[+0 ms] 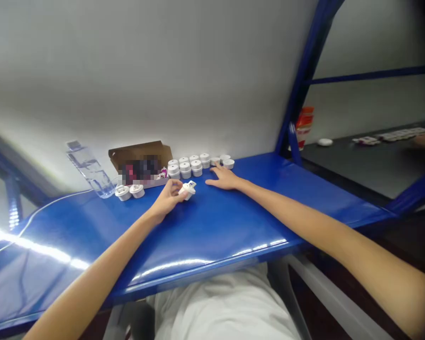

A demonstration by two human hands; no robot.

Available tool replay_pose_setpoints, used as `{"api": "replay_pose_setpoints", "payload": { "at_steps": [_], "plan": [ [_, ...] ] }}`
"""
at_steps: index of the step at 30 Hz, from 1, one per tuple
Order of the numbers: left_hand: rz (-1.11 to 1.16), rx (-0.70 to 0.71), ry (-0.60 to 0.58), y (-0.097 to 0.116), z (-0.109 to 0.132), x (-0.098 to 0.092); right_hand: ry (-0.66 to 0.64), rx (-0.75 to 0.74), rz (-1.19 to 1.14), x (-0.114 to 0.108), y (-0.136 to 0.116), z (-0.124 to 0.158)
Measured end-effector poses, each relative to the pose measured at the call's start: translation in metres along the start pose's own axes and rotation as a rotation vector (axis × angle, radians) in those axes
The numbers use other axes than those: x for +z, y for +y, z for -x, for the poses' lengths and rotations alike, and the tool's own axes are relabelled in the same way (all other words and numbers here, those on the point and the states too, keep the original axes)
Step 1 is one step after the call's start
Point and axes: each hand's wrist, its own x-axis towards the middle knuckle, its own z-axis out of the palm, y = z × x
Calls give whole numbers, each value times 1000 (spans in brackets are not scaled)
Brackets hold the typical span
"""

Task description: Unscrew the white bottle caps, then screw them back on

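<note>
In my left hand [170,197] is a small white plastic part [188,189], pinched between thumb and fingers above the blue table [198,226]. My right hand [224,178] reaches to the right end of a group of round white pieces [185,169], its fingers spread. Its fingertips are at a white cap [215,161], and whether they touch it is hard to tell. Another white cap [228,164] lies just beside them. Two white round pieces with open tops [137,190] sit left of my left hand.
An open cardboard box [141,152] with blurred contents stands at the back. Left of it a clear bottle [91,170] leans beside a white cable [56,200]. Blue frame posts [301,80] rise at the right. Beyond them, a dark table [347,163] holds white parts and an orange-lidded container [304,126].
</note>
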Motion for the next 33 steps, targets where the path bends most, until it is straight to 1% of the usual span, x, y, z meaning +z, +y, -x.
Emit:
{"api": "replay_pose_setpoints", "payload": {
  "at_steps": [2, 4, 6, 7, 9, 10, 11, 13, 15, 17, 20, 23, 26, 28, 30, 32, 33],
  "plan": [
    [14, 18, -5, -2, 0, -1, 39, -40, -6, 3, 0, 3],
    [-23, 35, -42, -4, -1, -3, 111, -101, -31, 5, 0, 3],
    [-131, 84, -77, -5, -2, -6, 198, -142, -43, 4, -1, 0],
    [-225, 127, -75, -5, -3, -8, 239, -152, -30, 2, -3, -4],
    [-467, 220, -28, -3, -3, -12, 280, -162, 41, -6, -8, -16],
    [-592, 251, 9, -2, -3, -14, 273, -164, 96, -11, -12, -23],
    [-707, 263, 43, 1, -3, -16, 238, -171, 155, -16, -16, -31],
    [-906, 231, 91, 8, -1, -19, 152, -165, 256, -26, -24, -45],
    [-1099, 154, 138, 14, 1, -22, 113, -160, 299, -33, -31, -51],
    [-1280, 108, 207, 19, 2, -27, 132, -153, 310, -36, -37, -46],
    [-1464, 101, 311, 20, 3, -36, 227, -156, 355, -33, -44, -18],
    [-1542, 73, 372, 16, 3, -48, 335, -230, 363, -30, -48, 18],
    [-1548, 60, 397, 12, 3, -60, 335, -241, 232, -29, -49, 39],
    [-1528, 78, 409, 10, 1, -66, 316, -215, 142, -30, -48, 41],
    [-1487, 122, 425, 10, 0, -68, 279, -166, 74, -31, -46, 38],
    [-1408, 199, 431, 12, -1, -63, 234, -121, 5, -30, -48, 36],
    [-1346, 253, 409, 14, 0, -58, 216, -98, -51, -30, -50, 36]
  ]
}}
